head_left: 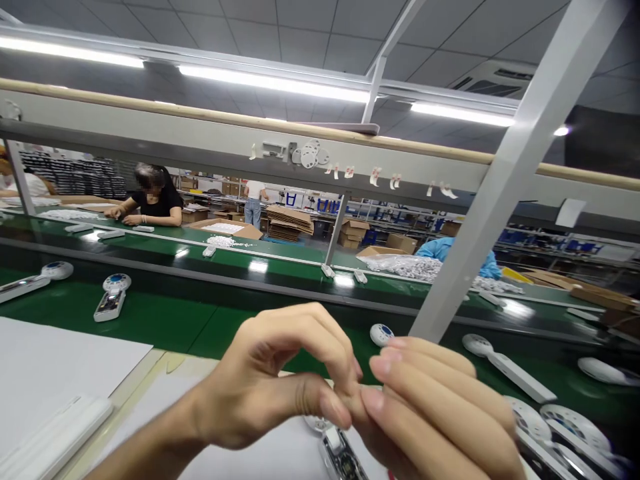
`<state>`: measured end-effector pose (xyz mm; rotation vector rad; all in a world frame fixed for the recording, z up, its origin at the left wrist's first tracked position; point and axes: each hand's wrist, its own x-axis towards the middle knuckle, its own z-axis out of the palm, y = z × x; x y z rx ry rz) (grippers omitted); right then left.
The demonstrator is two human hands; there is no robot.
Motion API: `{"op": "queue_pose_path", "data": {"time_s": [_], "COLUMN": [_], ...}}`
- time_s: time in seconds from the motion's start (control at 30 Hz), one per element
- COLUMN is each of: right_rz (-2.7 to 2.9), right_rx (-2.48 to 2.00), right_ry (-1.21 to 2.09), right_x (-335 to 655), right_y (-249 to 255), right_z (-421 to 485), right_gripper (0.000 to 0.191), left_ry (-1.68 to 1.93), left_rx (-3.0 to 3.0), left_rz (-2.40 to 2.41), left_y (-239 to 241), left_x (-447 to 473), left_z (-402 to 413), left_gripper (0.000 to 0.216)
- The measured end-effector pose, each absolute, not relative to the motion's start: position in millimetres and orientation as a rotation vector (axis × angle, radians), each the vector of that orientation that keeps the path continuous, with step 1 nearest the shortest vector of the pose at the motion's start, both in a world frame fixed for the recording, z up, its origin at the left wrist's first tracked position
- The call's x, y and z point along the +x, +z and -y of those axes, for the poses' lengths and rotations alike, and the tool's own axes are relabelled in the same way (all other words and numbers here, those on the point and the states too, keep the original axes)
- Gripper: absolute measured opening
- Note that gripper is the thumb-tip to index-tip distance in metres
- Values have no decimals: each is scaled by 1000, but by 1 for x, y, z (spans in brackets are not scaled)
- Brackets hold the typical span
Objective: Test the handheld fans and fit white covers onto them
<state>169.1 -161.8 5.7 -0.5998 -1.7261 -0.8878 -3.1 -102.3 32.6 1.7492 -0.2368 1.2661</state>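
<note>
In the middle of the head view my left hand [273, 377] is closed, thumb and forefinger pressed together. My right hand [445, 413] meets it fingertip to fingertip, its fingers bent and held close. Whatever sits between the fingertips, if anything, is hidden. Just beneath the hands lies a white handheld device [343, 457] with its housing open and a dark circuit board showing. My hands partly cover it. It rests on a white sheet [280, 437] on the bench.
White housings [60, 433] lie at lower left. Several round-headed devices [520, 377] stand along the green belt [200, 327]. A slanted metal post [480, 207] rises at right, close beyond my right hand. Across the line, a person in black [157, 200] works by heaps of white parts [220, 241].
</note>
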Motion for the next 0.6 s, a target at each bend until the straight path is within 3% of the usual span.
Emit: {"op": "queue_pose_path", "data": {"time_s": [0.1,0.23,0.37,0.47,0.6], "right_rz": [1718,1889,1820,1794,1777], "right_rx": [-617,-557,-610,-607,-683], "right_ry": [-887,-859,-880,-939,-956], "right_x": [165,170,170,167,164], "right_y": [16,25,20,19,20], "right_z": [163,165,164,165,167], "right_gripper": [5,15,15,11,12], "left_ry": [1417,1531,1641,1696,1741], "left_rx": [1889,1984,2036,2138,2239], "left_rz": [228,239,234,231,224], "left_y": [36,33,30,32,38], "left_x": [-6,-4,-6,-10,-13], "left_z": [104,103,104,107,113], "left_gripper": [11,10,14,5,21]}}
